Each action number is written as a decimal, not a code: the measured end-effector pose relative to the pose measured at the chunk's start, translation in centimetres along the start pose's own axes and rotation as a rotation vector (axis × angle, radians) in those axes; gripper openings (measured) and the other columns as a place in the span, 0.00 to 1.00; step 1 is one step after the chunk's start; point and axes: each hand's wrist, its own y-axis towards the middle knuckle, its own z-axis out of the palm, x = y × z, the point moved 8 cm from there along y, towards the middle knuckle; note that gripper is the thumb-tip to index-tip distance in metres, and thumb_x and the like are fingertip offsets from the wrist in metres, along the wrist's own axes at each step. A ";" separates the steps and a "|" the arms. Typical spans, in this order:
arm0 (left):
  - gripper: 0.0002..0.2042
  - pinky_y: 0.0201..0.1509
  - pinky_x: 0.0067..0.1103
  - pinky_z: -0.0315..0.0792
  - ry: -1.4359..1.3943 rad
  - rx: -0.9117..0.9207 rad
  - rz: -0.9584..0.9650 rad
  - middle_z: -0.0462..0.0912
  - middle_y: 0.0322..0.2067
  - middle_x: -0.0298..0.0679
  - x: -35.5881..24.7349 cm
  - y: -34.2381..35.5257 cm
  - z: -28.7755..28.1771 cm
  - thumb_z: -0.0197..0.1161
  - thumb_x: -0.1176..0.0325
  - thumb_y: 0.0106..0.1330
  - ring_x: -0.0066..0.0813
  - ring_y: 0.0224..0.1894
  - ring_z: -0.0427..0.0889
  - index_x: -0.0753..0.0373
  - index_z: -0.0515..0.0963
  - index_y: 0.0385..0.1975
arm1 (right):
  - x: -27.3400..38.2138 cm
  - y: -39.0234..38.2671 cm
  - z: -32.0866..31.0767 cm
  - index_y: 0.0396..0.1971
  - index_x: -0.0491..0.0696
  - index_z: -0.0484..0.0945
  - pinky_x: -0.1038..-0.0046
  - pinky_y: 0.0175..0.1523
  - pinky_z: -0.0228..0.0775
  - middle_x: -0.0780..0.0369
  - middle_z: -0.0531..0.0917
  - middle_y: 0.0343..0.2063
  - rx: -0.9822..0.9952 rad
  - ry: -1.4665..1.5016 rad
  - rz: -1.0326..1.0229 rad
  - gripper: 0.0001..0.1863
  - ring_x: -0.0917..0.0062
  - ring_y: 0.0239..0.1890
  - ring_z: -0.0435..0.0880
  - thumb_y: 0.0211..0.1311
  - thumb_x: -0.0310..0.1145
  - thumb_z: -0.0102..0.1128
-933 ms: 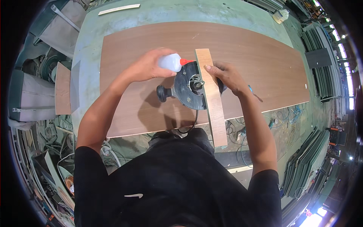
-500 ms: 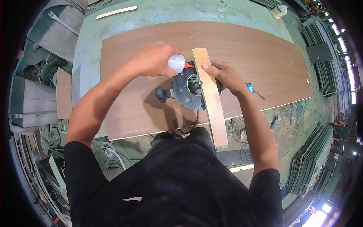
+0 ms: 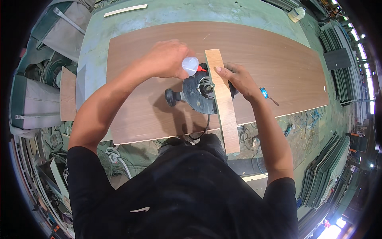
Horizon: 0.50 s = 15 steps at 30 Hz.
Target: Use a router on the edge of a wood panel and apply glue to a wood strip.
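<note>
My left hand (image 3: pixel 174 59) is closed around a translucent white squeeze bottle (image 3: pixel 190 65), tipped over so its red nozzle (image 3: pixel 201 69) meets the near-left edge of a wooden strip (image 3: pixel 225 107). That strip lies across a black router (image 3: pixel 195 95), which rests upside down with its round base facing up and the bit (image 3: pixel 209 87) beside the strip's edge. With the thumb on top of the strip and the fingers down its right side, my right hand (image 3: pixel 238 79) grips it. Part of the router's right side is hidden under the strip and hand.
Beneath the router is a large brown wood panel (image 3: pixel 270 55) on a green table (image 3: pixel 167 14). Right of my hand lies a blue tape measure (image 3: pixel 264 93). A thin strip (image 3: pixel 125 10) sits far left, a plastic jug (image 3: pixel 296 14) far right. Cables (image 3: pixel 304 119) trail beyond the panel's near edge.
The bottle and my left hand have shifted very slightly right and up along with the whole view. Both hands keep their holds on the bottle and the strip.
</note>
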 end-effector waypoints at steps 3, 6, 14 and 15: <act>0.24 0.56 0.40 0.76 0.019 0.002 -0.005 0.86 0.44 0.46 -0.2 0.1 0.2 0.75 0.62 0.49 0.49 0.52 0.82 0.58 0.85 0.49 | -0.1 0.0 0.1 0.50 0.37 0.83 0.73 0.45 0.75 0.58 0.86 0.35 0.014 -0.001 0.014 0.32 0.77 0.38 0.83 0.68 0.56 0.65; 0.24 0.55 0.40 0.76 0.049 0.018 -0.037 0.86 0.44 0.46 0.0 0.3 0.5 0.75 0.62 0.49 0.48 0.52 0.82 0.58 0.85 0.49 | -0.2 0.1 0.1 0.48 0.37 0.84 0.73 0.45 0.74 0.59 0.86 0.36 0.024 -0.008 0.026 0.32 0.77 0.38 0.82 0.68 0.56 0.65; 0.18 0.47 0.42 0.78 -0.055 -0.135 0.020 0.87 0.36 0.49 0.2 -0.2 0.2 0.75 0.61 0.47 0.52 0.44 0.85 0.60 0.86 0.39 | -0.6 -0.4 0.4 0.53 0.37 0.82 0.73 0.49 0.74 0.57 0.86 0.38 0.013 -0.044 0.044 0.33 0.75 0.41 0.83 0.70 0.57 0.61; 0.19 0.47 0.42 0.78 -0.086 -0.123 0.005 0.87 0.37 0.50 0.6 -0.3 0.4 0.74 0.60 0.48 0.52 0.45 0.85 0.60 0.85 0.41 | -0.7 -0.5 0.1 0.56 0.37 0.80 0.73 0.52 0.73 0.55 0.85 0.42 -0.022 -0.002 0.024 0.34 0.74 0.45 0.82 0.71 0.56 0.60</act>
